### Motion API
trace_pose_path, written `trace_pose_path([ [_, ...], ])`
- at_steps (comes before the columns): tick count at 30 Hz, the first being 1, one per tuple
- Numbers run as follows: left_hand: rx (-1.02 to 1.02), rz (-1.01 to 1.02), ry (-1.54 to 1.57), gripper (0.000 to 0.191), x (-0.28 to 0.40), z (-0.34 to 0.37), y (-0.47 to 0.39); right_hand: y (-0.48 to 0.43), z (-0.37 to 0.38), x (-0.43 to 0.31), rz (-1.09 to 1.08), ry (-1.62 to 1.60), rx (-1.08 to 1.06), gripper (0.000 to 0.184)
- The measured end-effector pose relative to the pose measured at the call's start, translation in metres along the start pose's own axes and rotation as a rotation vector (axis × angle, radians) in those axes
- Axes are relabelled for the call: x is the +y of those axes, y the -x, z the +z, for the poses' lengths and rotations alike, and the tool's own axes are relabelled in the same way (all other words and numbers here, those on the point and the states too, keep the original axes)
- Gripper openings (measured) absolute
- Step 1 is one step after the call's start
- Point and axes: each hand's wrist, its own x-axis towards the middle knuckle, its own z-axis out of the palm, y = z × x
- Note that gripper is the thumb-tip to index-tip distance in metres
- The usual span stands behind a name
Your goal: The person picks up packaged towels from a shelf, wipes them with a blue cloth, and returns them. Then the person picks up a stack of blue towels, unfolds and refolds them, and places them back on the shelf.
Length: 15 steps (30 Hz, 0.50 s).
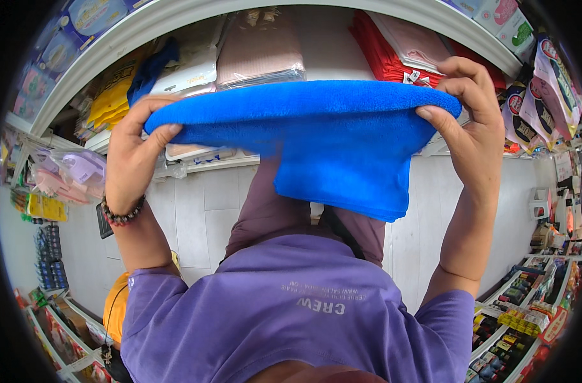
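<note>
A bright blue plush towel is stretched between my two hands, its upper edge folded over into a thick band. My left hand pinches the band's left end, thumb below and fingers behind. At the other end, my right hand grips the band between thumb and curled fingers. A loose flap of the towel hangs from the middle and right, partly blurred. Behind it, on a white shelf, lie a pink towel in clear plastic and a stack of red cloths.
Yellow packages and a dark blue cloth lie on the shelf's left. Pink-and-black packs hang at the right. Bagged purple items hang at the left. Shelves with bottles stand lower right. An orange object is beside my left arm.
</note>
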Motion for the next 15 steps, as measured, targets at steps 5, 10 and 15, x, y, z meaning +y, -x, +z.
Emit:
trace_pose_path([
  [5,-0.110,-0.241,0.108,0.029,-0.023,0.008,-0.049,-0.023,0.037,0.031,0.324,-0.016,-0.271,0.037],
  [10,0.289,0.151,-0.003,0.027,-0.031,-0.012,-0.094,-0.068,0.080,0.066,0.039,0.027,0.085,0.020],
  [15,0.417,0.657,-0.504,0.022,-0.037,-0.014,-0.089,-0.065,0.121,0.089,-0.245,0.131,0.376,0.029],
])
